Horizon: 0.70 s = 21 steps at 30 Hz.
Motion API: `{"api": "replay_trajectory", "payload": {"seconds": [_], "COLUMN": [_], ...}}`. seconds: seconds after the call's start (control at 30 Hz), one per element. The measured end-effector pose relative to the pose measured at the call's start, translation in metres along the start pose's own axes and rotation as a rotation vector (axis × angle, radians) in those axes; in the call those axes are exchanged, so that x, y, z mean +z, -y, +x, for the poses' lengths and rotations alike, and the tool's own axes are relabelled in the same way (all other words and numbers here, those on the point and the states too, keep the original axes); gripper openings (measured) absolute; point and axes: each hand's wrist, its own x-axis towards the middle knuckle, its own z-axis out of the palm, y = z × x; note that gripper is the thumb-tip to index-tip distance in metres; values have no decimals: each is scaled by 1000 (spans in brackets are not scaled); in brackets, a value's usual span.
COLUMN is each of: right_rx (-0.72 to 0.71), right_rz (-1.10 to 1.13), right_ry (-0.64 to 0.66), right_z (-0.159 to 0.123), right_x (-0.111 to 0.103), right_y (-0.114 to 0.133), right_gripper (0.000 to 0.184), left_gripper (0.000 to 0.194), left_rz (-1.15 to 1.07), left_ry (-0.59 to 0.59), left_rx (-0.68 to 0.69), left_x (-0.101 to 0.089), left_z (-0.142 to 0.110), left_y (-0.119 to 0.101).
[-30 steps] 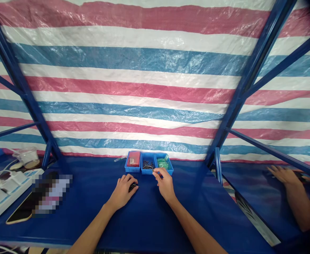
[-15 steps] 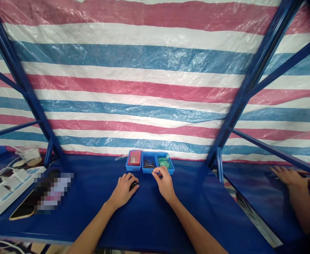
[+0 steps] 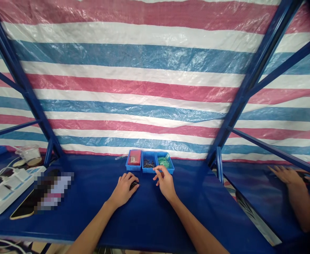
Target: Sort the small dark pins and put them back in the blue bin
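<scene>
My left hand (image 3: 123, 189) rests on the blue table with its fingers curled round several dark screws (image 3: 134, 184), whose ends show beside the thumb. My right hand (image 3: 165, 181) hovers just in front of the blue bins, its fingers bent and thumb drawn in. Whatever lies at those fingertips is too small to make out. In the middle blue bin (image 3: 149, 170) lie loose dark screws (image 3: 147, 163). The bin to its right holds small green packets (image 3: 164, 162), partly behind my right hand. A separate bin on the left contains a red packet (image 3: 134, 157).
At the left are a white power strip (image 3: 1, 197) with plugs, a phone (image 3: 25, 206) and a clear plastic cup (image 3: 30, 154). Blue metal posts (image 3: 231, 113) stand on both sides before a striped sheet (image 3: 144, 81). Another person's hand (image 3: 289, 176) is at the right.
My right hand's fingers have shifted and curled in at the thumb; the thin piece seen at its fingertips no longer shows clearly. The left hand stays in place.
</scene>
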Motion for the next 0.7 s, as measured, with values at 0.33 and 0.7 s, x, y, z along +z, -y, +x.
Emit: {"api": "replay_trajectory", "payload": {"seconds": [0.33,0.7], "right_rx": [33,32], "right_rz": [-14,-63], "right_ry": [-27,44], "right_z": [0,3], "right_x": [1,3], "right_y": [3,-14], "right_gripper": [36,52], "left_gripper": [20,20], "left_rz": [-1,2], "left_ry": [-3,8], "left_rx": [-6,-19], "left_x": [-1,-2], "left_z": [0,0], "left_y": [-3,-2]}}
